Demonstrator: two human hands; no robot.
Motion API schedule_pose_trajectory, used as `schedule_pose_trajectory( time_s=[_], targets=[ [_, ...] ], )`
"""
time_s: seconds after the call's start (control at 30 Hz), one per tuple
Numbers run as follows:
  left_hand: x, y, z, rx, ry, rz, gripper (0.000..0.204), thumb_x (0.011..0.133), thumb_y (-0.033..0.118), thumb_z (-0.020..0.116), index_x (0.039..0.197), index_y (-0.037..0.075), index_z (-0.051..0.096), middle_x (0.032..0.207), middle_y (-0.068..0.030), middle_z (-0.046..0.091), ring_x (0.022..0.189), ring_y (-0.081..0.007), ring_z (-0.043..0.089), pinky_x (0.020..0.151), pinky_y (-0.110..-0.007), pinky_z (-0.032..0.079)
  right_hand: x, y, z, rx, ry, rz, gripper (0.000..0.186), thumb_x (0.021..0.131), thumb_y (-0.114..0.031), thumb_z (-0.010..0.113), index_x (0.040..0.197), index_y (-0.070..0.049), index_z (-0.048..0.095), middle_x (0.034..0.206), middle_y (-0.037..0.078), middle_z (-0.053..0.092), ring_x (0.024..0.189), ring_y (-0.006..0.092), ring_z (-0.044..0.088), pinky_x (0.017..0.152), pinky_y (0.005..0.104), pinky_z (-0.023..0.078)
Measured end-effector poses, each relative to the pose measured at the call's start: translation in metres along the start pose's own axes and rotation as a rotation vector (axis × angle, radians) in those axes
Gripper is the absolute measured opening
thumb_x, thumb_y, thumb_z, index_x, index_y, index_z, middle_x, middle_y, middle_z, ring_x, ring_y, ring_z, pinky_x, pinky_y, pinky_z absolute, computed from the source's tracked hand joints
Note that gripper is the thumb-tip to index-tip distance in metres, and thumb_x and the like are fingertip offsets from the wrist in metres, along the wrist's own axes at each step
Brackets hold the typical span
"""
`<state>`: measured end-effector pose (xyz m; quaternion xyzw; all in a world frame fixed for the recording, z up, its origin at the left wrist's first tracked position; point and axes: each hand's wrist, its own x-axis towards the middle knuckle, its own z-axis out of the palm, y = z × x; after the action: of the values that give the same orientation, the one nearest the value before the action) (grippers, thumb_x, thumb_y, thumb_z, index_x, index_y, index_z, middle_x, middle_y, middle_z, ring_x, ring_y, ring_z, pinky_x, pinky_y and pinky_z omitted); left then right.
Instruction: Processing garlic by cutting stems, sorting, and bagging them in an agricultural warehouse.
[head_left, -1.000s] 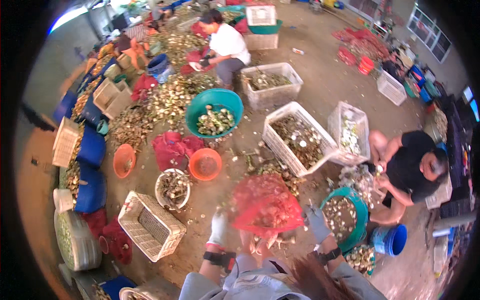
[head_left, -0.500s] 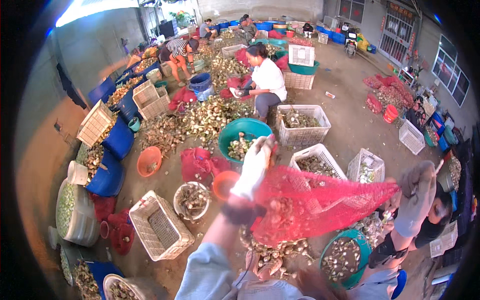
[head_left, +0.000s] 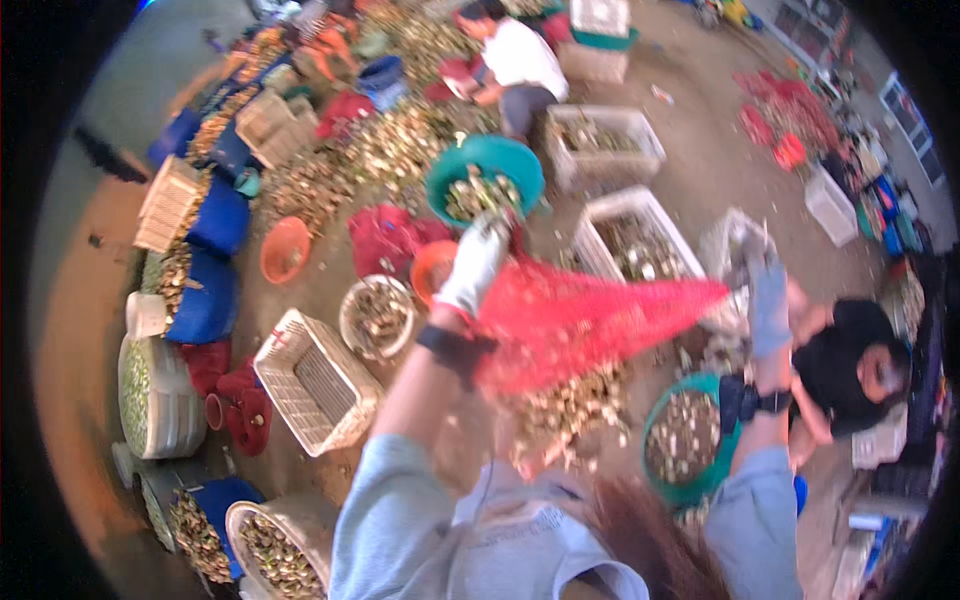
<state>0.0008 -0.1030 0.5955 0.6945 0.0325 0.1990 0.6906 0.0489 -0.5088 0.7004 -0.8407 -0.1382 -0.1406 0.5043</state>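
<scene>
A red mesh bag point(head_left: 590, 315) is stretched out between my two gloved hands, blurred by motion. My left hand point(head_left: 478, 265), in a white glove, is closed on its left end, close to a green basin point(head_left: 440, 190) with pale bulbs that look like garlic. My right hand point(head_left: 765, 300), in a greyish glove, is raised at the bag's narrow right corner and appears to grip it; its fingers are smeared. Beneath the bag a heap of bulbs point(head_left: 580, 410) lies on the floor. Some pale shapes show through the mesh, too blurred to make out.
At right, a person in black point(head_left: 850, 355) sits beside another green basin point(head_left: 735, 450) of bulbs. White crates point(head_left: 655, 205) stand ahead. An empty-looking crate point(head_left: 290, 400), a white bucket point(head_left: 350, 325) and an orange basin point(head_left: 280, 265) stand left. Another person point(head_left: 525, 60) works farther off.
The view has tipped downward, so the scene sits higher in it. Both hands and the bag appear farther left and higher, and the bag looks flatter, with less bulk at its lower left.
</scene>
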Motion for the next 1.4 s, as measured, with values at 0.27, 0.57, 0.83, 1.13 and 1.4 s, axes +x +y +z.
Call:
schedule_pose_trajectory(
  time_s=[0.27,0.57,0.83,1.13,1.4],
  targets=[
    [0.015,0.084,0.036,-0.139,0.15,-0.16,0.025,0.098,0.021,0.046,0.106,0.003,0.06,0.099,-0.0015,0.061,0.087,-0.0094,0.054,0.081,-0.024,0.042,0.03,-0.026,-0.03,-0.332,0.135,-0.238,0.018,0.092,-0.016,0.051,0.086,-0.002,0.061,0.071,0.003,0.059,0.06,0.0147,0.055,0.054,0.0317,0.043],
    [0.017,0.221,0.074,0.852,-0.135,1.056,0.028,0.087,0.011,0.048,0.112,0.003,0.059,0.104,-0.0135,0.062,0.096,-0.0267,0.059,0.081,-0.035,0.047,-0.009,-0.106,-0.066,0.08,0.522,-0.17,0.01,0.094,-0.016,0.047,0.095,-0.007,0.051,0.072,0.002,0.045,0.074,0.0152,0.046,0.085,0.0359,0.047],
    [-0.029,0.2,0.133,0.42,-0.835,0.71,0.035,0.075,0.017,0.068,0.107,0.006,0.061,0.109,-0.0158,0.059,0.102,-0.0329,0.053,0.086,-0.04,0.043,-0.072,-0.063,0.009,0.069,-0.032,0.23,0.036,0.081,-0.012,0.064,0.116,-0.008,0.059,0.099,0.006,0.066,0.09,0.0155,0.062,0.079,0.0299,0.048],
    [-0.052,0.101,-0.099,1.15,-0.772,0.266,0.037,0.075,0.019,0.065,0.109,0.007,0.058,0.092,-0.0166,0.059,0.09,-0.0359,0.056,0.077,-0.046,0.044,-0.227,-0.116,-0.13,-0.113,0.817,0.208,0.032,0.094,-0.012,0.054,0.123,-0.001,0.052,0.112,0.005,0.057,0.083,0.0063,0.055,0.069,0.0207,0.047],
    [-0.075,0.074,-0.164,1.133,-0.995,0.238,0.027,0.077,0.023,0.064,0.098,0.008,0.063,0.082,-0.0157,0.065,0.079,-0.0337,0.062,0.068,-0.044,0.048,-0.36,-0.184,-0.137,-0.346,0.95,0.331,0.036,0.095,-0.019,0.054,0.126,-0.001,0.052,0.119,0.003,0.057,0.086,0.0073,0.056,0.074,0.0228,0.047]
  ],
)
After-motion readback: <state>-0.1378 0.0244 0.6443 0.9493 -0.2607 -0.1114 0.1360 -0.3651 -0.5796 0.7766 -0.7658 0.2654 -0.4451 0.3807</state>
